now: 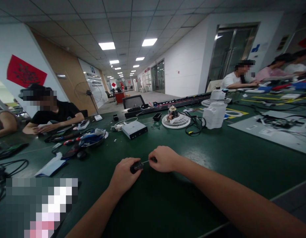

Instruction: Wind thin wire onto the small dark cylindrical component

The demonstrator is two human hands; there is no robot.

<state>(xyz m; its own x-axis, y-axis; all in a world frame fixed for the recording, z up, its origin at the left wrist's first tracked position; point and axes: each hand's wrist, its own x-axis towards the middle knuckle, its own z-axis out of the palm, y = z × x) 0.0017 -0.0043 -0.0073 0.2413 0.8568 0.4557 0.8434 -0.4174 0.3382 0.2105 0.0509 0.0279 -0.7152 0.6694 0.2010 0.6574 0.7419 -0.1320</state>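
My left hand point(125, 175) is closed around a small black part point(136, 167), keeping it just above or on the green table; its exact kind is hard to make out. From the other side, my right hand point(165, 159) grips a screwdriver point(146, 162) whose dark handle is mostly covered by the fingers. The thin metal shaft points left, and its tip meets or nearly meets the black part. Beyond both hands lie a silver-and-black disc drive point(135, 129) and a white fan grille with a motor point(176, 120).
Right of the grille stands a white plastic housing point(213, 115) beside a black cable point(196, 127). A grey panel point(271, 132) lies at the right. Tools and a blue cloth bundle point(93, 137) are at the left. A co-worker point(56, 110) sits across there; other people work at far right.
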